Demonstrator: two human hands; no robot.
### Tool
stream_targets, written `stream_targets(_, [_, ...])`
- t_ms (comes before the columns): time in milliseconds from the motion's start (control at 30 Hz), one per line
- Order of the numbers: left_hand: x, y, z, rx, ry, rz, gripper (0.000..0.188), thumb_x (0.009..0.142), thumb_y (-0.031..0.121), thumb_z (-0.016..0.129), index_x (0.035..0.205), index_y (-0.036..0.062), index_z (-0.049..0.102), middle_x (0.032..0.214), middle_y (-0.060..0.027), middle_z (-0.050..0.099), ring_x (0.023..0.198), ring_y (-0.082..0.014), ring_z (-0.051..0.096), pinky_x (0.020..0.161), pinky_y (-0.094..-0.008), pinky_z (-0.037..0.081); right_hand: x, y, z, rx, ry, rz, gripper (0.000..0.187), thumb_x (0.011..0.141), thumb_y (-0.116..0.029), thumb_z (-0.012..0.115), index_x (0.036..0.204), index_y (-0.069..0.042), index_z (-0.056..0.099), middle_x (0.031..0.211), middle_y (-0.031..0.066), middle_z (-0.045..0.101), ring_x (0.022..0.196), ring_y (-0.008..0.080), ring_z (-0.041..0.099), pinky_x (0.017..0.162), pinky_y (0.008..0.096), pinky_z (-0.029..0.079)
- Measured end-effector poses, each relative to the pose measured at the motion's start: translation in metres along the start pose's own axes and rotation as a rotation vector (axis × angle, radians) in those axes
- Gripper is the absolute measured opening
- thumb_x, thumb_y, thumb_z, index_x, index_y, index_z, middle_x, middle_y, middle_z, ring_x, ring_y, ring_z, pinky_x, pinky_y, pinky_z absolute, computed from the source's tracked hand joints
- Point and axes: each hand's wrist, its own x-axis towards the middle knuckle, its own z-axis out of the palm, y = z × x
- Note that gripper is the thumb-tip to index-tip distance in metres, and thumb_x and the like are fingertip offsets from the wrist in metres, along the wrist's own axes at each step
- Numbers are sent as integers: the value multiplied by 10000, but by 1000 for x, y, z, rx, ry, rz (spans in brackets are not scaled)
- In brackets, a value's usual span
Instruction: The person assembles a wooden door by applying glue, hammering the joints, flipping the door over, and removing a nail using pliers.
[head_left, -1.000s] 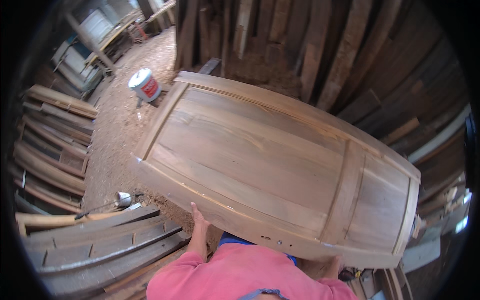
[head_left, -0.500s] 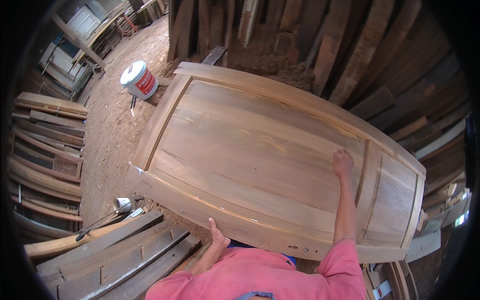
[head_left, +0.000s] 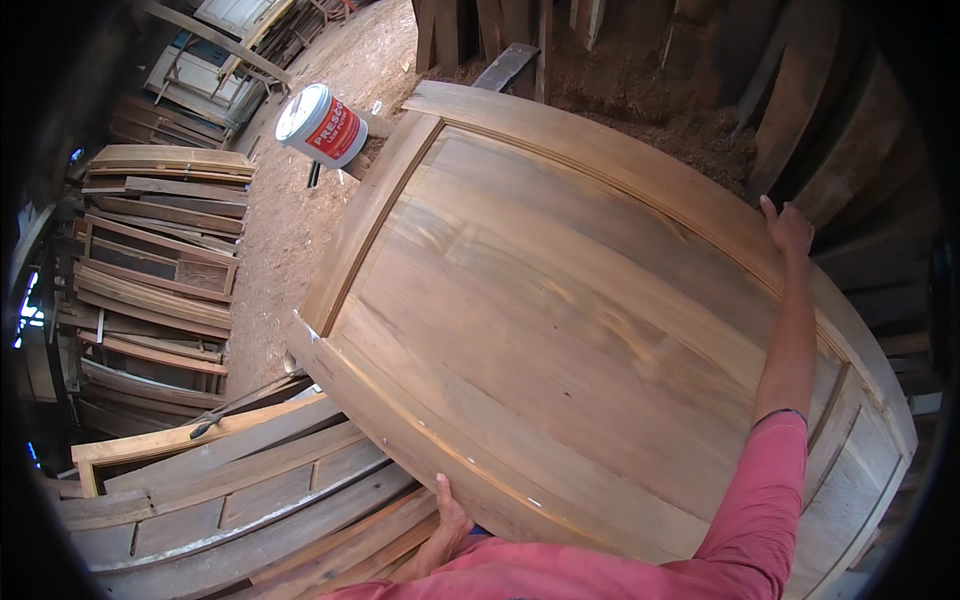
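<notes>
- Head view: we see a wooden door (head_left: 560, 330) tilted across the space before the body.
- The right hand (head_left: 792, 232) reaches over it, fingers bent around the far edge; dark upright boards (head_left: 800, 120) crowd just beyond.
- The left hand (head_left: 455, 515) is at the near edge, thumb up; its other fingers are hidden, so we cannot tell their grip.
- A round white bucket (head_left: 325, 125) with a red label stands near the door's left end, on crumbly brown ground (head_left: 270, 230).
- Long planks (head_left: 240, 500) lie lower left.
- The door's recessed panels show streaky brown grain.
</notes>
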Motion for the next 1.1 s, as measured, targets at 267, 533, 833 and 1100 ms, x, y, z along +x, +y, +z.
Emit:
stream_targets(267, [-38,39,57,-64,-109,-8,832,863,680,557,1424,88,397,1390,-131,494,1280,-331,457,1086,-519,363,9,9,29,97,-161,-15,798,962,-658,256,1204,-7,649,1254,227,606,1205,388,549,1031,468,414])
stream_targets(533, [-20,21,39,-58,-64,-49,869,847,688,577,1433,77,382,1399,-148,481,1292,-327,443,1090,-523,356,20,17,27,87,-268,-21,827,979,-642,210,1161,28,660,1235,266,598,1189,407,550,1019,493,406])
stream_targets(833, [2,31,58,-54,-164,22,812,907,623,540,1458,68,322,1428,-156,444,1314,-340,429,1094,-518,375,23,6,-20,89,-208,36,766,993,-618,237,1312,-7,571,1341,223,559,1234,379,541,1048,500,395])
stream_targets(1100, [-21,33,79,-5,-114,-12,877,862,684,556,1439,54,358,1404,-168,464,1314,-330,424,1104,-514,348,28,37,1,70,-211,65,808,953,-671,247,1210,-18,647,1264,223,602,1221,388,537,1036,478,404])
